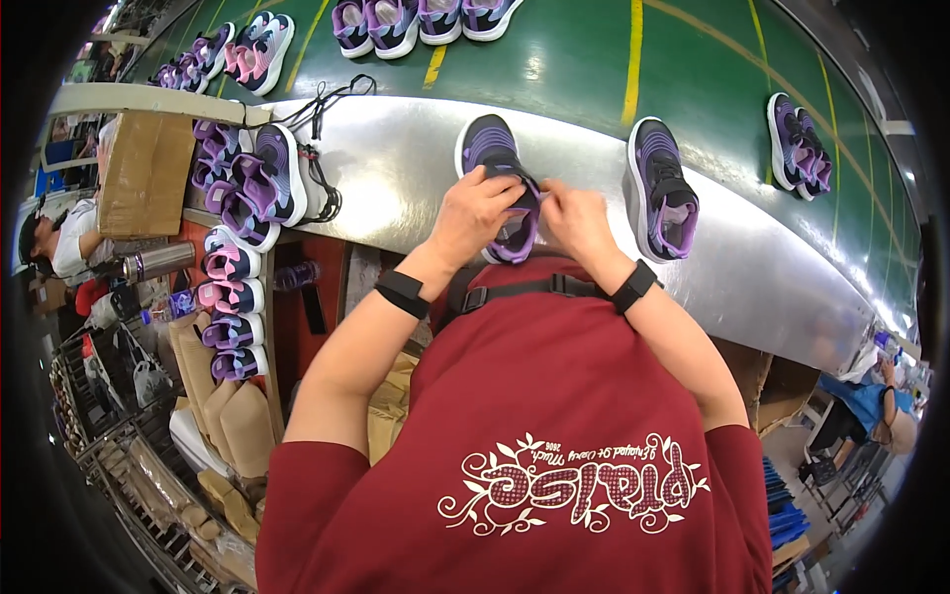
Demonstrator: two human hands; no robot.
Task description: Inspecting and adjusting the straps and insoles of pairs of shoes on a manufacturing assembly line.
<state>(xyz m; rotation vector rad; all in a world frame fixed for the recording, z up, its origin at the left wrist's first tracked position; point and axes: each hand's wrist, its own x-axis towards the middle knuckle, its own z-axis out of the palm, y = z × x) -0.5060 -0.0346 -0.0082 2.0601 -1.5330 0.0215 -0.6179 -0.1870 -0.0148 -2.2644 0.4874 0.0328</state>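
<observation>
A dark navy and purple sneaker [487, 142] with a white sole stands on the metal worktop, its toe pointing away from me. My left hand [476, 214] is closed on its black strap and tongue at the left of the opening. At the opposite side, my right hand [578, 222] pinches the collar edge; its fingertips are partly hidden. Purple lining shows between the two hands. To the right, apart from my hands, a matching sneaker [659, 183] stands upright with its strap across the top.
Beyond the metal worktop [396, 188] runs a green conveyor [564, 74] carrying several pairs of sneakers [426, 22]. More sneakers [259, 183] are piled at the left, near black cords [319, 109] and a cardboard box [148, 173]. Another person [71, 243] is at the far left.
</observation>
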